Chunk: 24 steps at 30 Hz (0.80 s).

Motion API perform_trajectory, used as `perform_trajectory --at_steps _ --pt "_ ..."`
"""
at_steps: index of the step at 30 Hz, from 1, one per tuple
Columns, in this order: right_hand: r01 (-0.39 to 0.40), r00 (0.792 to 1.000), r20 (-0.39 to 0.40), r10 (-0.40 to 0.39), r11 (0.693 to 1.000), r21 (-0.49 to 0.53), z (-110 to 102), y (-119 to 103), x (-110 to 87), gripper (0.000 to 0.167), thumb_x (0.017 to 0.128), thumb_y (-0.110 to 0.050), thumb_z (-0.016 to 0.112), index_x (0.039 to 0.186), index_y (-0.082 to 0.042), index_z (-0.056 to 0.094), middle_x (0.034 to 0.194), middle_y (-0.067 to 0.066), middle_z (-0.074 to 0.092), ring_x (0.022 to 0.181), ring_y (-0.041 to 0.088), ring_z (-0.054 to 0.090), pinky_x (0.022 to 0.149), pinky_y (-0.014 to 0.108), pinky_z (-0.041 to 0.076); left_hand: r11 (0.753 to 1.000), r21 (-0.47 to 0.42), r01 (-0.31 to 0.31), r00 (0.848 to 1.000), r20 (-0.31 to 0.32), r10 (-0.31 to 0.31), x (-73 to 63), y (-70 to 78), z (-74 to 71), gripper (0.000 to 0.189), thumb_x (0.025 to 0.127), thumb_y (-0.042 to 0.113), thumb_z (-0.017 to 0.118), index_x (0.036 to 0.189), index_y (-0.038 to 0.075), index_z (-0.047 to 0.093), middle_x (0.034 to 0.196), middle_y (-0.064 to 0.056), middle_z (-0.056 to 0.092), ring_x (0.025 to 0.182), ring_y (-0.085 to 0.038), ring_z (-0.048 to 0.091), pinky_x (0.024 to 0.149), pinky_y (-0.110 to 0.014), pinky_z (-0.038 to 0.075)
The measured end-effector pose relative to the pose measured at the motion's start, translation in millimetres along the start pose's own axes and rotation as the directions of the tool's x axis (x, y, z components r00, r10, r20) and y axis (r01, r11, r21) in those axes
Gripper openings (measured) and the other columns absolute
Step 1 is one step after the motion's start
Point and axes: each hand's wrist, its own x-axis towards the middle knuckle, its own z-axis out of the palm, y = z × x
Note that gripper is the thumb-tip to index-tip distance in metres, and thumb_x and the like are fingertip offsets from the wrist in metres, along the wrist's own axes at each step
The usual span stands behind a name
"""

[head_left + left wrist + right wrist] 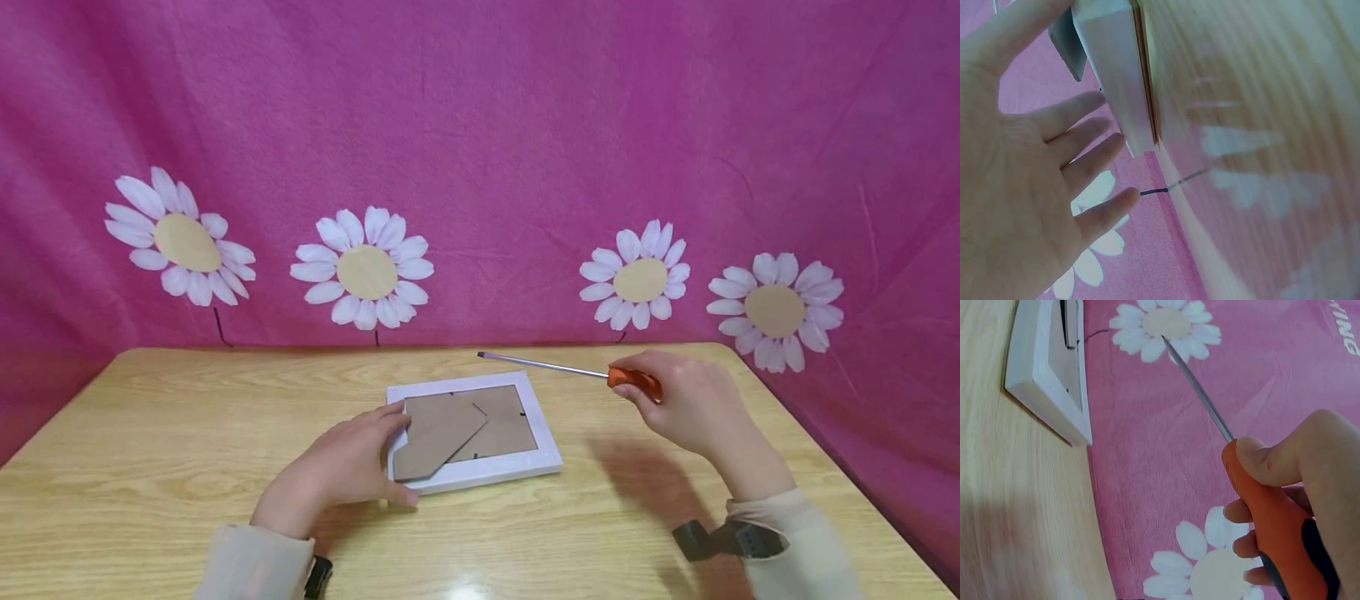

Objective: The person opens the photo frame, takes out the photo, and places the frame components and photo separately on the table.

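A white picture frame (536,417) lies face down on the wooden table, its brown backing (502,410) and fold-out stand leg (442,446) showing. My left hand (341,462) rests at the frame's left side, thumb by the near corner and fingers at the left edge. In the left wrist view the fingers are spread and fairly straight, with fingertips right at the frame's side (1107,56). My right hand (693,404) grips a flathead screwdriver (1285,531) by its orange-and-black handle. Its metal shaft (543,364) points left, above the frame's far edge.
The light wooden table (150,433) ends at a pink cloth (502,167) printed with several white daisies. A dark strap (750,540) is on the right wrist, and a small black device (318,577) is by the left sleeve.
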Motion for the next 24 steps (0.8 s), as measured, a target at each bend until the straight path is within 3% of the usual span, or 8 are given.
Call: perform_trajectory --at_steps 9,14,18,21,24 --pt "-0.026 1.000 -0.015 0.025 0.999 -0.029 -1.6 7.9 -2.8 0.029 0.075 -0.020 0.084 0.103 -0.015 0.076 0.082 -0.002 0.071 0.054 0.011 0.049 0.047 0.029 0.035 0.998 0.039 0.050 0.998 0.025 -0.051 0.2 9.9 0.5 0.094 0.064 0.043 0.091 0.140 0.000 0.054 0.150 -0.014 0.045 0.134 -0.034 0.046 0.108 -0.051 0.038" --pt "-0.039 0.999 0.009 0.039 0.999 -0.025 -2.4 7.0 -1.0 0.029 0.076 -0.019 0.083 0.103 -0.015 0.076 0.086 0.001 0.073 0.056 0.015 0.055 0.048 0.030 0.038 0.992 0.112 0.053 0.998 0.016 -0.055 -2.1 20.0 -1.0 0.090 0.061 0.042 0.092 0.132 -0.003 0.058 0.144 -0.019 0.051 0.126 -0.035 0.054 0.099 -0.051 0.046" --pt "-0.047 0.999 0.022 0.047 0.999 -0.024 -3.1 6.1 -0.2 0.028 0.077 -0.019 0.083 0.103 -0.015 0.076 0.087 0.001 0.073 0.056 0.013 0.053 0.048 0.030 0.038 0.978 0.199 0.057 0.998 -0.034 -0.051 -2.7 28.2 1.3 0.075 0.058 0.046 0.092 0.111 -0.001 0.066 0.115 -0.017 0.067 0.098 -0.031 0.064 0.084 -0.048 0.052" --pt "-0.048 0.998 0.027 0.049 0.999 -0.023 -3.3 5.3 -0.1 0.027 0.077 -0.019 0.083 0.103 -0.015 0.076 0.087 0.000 0.073 0.057 0.013 0.054 0.048 0.030 0.038 0.959 0.275 0.067 0.996 -0.067 -0.051 -3.3 34.7 5.9 0.068 0.057 0.050 0.090 0.097 0.001 0.067 0.092 -0.008 0.065 0.083 -0.028 0.062 0.079 -0.046 0.050" --pt "-0.048 0.998 0.027 0.048 0.999 -0.021 -2.9 3.8 0.0 0.027 0.077 -0.018 0.082 0.103 -0.015 0.076 0.087 0.000 0.074 0.058 0.014 0.057 0.049 0.030 0.039 0.937 0.336 0.092 0.994 -0.089 -0.065 -3.2 41.4 12.2 0.071 0.059 0.056 0.087 0.094 -0.002 0.066 0.085 -0.008 0.061 0.082 -0.028 0.061 0.081 -0.046 0.048"
